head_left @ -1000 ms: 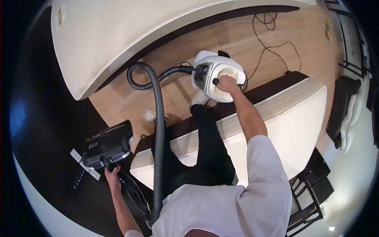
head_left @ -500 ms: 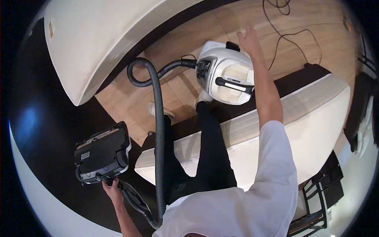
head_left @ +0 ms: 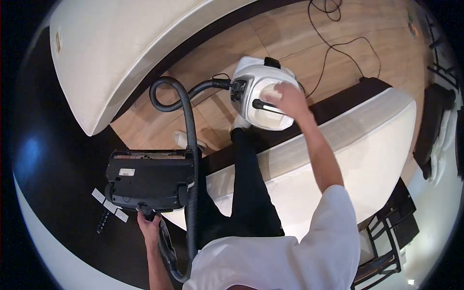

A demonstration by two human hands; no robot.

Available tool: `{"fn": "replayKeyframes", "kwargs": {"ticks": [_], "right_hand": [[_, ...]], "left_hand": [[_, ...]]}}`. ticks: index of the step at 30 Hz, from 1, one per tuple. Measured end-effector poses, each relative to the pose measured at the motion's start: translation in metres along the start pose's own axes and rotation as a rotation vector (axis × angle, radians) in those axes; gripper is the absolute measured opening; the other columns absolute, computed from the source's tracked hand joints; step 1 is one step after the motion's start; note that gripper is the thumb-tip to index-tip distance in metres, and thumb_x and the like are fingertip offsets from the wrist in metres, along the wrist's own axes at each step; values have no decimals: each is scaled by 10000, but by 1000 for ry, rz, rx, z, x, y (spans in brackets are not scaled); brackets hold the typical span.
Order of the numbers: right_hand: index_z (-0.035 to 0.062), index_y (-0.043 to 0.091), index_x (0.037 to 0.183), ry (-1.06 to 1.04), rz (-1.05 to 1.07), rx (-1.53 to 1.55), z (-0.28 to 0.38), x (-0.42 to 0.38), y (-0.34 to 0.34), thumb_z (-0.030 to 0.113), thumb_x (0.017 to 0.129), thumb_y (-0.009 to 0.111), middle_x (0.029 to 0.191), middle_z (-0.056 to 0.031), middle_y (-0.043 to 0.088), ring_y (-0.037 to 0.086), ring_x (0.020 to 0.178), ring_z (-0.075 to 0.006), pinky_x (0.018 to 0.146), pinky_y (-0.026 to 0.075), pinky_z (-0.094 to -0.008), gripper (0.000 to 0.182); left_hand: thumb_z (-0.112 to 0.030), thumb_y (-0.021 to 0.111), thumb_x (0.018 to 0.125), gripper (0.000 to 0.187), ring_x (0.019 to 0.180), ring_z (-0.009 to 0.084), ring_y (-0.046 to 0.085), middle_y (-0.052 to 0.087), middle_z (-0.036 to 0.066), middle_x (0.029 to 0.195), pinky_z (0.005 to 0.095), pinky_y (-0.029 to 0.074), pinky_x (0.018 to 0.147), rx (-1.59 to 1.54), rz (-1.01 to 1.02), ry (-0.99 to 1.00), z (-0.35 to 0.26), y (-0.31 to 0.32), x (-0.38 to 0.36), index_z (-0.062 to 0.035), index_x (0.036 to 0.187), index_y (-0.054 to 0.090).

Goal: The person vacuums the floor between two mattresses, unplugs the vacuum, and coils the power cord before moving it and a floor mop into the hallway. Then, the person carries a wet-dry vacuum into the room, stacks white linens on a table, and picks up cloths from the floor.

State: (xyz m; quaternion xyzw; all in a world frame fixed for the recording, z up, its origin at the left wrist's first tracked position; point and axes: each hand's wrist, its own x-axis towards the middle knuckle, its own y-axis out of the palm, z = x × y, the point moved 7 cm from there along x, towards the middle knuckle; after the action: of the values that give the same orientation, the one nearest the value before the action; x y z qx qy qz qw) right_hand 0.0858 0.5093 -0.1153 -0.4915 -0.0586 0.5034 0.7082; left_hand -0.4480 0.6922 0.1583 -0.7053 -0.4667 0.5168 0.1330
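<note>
A vacuum cleaner's wide black floor head (head_left: 150, 176) is raised at the lower left, its underside and brush slot facing me. My left hand (head_left: 149, 229) is closed around the neck just below the head. Its grey ribbed hose (head_left: 191, 169) runs up past my leg and loops to the white canister vacuum (head_left: 268, 77) on the floor. Over the canister's top recess is my right hand (head_left: 289, 100), fingers curved and apart, right beside the black carrying handle (head_left: 263, 104).
A bare cream mattress (head_left: 111, 53) on a dark base lies at the upper left; another mattress (head_left: 357, 140) is behind my legs. A black cord (head_left: 333, 46) trails across the tiled floor. White wall switches (head_left: 110, 206) show at the lower left, and a dark chair (head_left: 386, 246) stands at the lower right.
My right hand has come down from beyond the canister onto its top recess. The floor head in my left hand has swung right, closer to my legs, and now overlaps the hose.
</note>
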Motion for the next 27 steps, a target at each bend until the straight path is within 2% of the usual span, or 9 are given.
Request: {"fn": "replayKeyframes", "kwargs": {"ticks": [2, 7, 9, 10, 11, 13, 18, 20, 27], "right_hand": [[19, 706, 1047, -76, -90, 105, 5, -18, 6, 582, 891, 551, 1067, -210, 661, 599, 1079, -372, 911, 481, -455, 604], [6, 704, 978, 17, -182, 165, -75, 98, 20, 356, 956, 479, 1126, -210, 644, 586, 1080, -398, 940, 468, -468, 417], [21, 683, 1027, -111, 90, -130, -157, 181, 134, 315, 947, 464, 1185, -221, 619, 576, 1100, -416, 956, 463, -476, 376], [45, 629, 1207, -86, 113, -81, -200, 220, 196, 383, 950, 446, 1288, -230, 576, 536, 1192, -424, 1033, 422, -457, 462], [18, 632, 1200, 101, 366, 16, -157, 181, 157, 288, 963, 438, 1257, -191, 619, 520, 1255, -340, 1059, 400, -428, 408], [35, 471, 1411, 319, 581, 147, -93, 137, 86, 685, 933, 319, 1514, -181, 367, 355, 1404, -333, 1172, 251, -379, 821], [-1, 442, 1421, 381, 494, 168, -96, 132, 106, 731, 895, 346, 1504, -206, 375, 353, 1399, -354, 1169, 262, -395, 905], [-6, 419, 1434, 380, 561, 227, -89, 126, 100, 768, 848, 402, 1505, -201, 379, 353, 1400, -350, 1169, 268, -389, 971], [60, 526, 1382, 320, 717, 34, -58, 129, 87, 870, 726, 441, 1481, -158, 440, 390, 1387, -323, 1143, 303, -415, 1045]], "left_hand": [[-18, 710, 757, 548, 1093, 212, 549, 590, 113, 1200, 336, 400, 993, 11, 96, -54, 0, 3, 6, 23, 1261, 499], [21, 706, 751, 511, 1043, 198, 573, 610, 106, 1142, 320, 432, 948, 117, 41, -42, -20, 1, 1, 44, 1222, 509], [-12, 739, 738, 512, 1040, 190, 559, 603, 106, 1149, 327, 431, 942, 22, 32, 12, -10, -2, 3, 48, 1198, 523], [-16, 745, 730, 511, 1010, 189, 564, 609, 103, 1119, 327, 439, 922, 50, -45, 40, -18, 0, 1, 49, 1187, 526], [-19, 739, 709, 525, 1019, 192, 551, 600, 111, 1109, 333, 434, 920, 165, -28, 9, -40, 7, -1, 49, 1183, 525], [-9, 702, 688, 540, 1001, 193, 547, 587, 109, 1087, 333, 435, 908, 156, -98, 35, -35, 4, -1, 47, 1191, 514], [23, 653, 719, 680, 1148, 249, 479, 512, 164, 1258, 346, 358, 1029, 263, 38, -9, 0, 8, 18, 50, 1352, 405], [7, 686, 685, 570, 991, 196, 544, 573, 105, 1083, 327, 436, 905, 136, -197, 60, 4, 3, 7, 47, 1218, 491], [39, 723, 706, 500, 996, 190, 556, 578, 105, 1099, 328, 448, 904, 135, -23, 37, -49, 26, -2, 36, 1165, 522]]}}
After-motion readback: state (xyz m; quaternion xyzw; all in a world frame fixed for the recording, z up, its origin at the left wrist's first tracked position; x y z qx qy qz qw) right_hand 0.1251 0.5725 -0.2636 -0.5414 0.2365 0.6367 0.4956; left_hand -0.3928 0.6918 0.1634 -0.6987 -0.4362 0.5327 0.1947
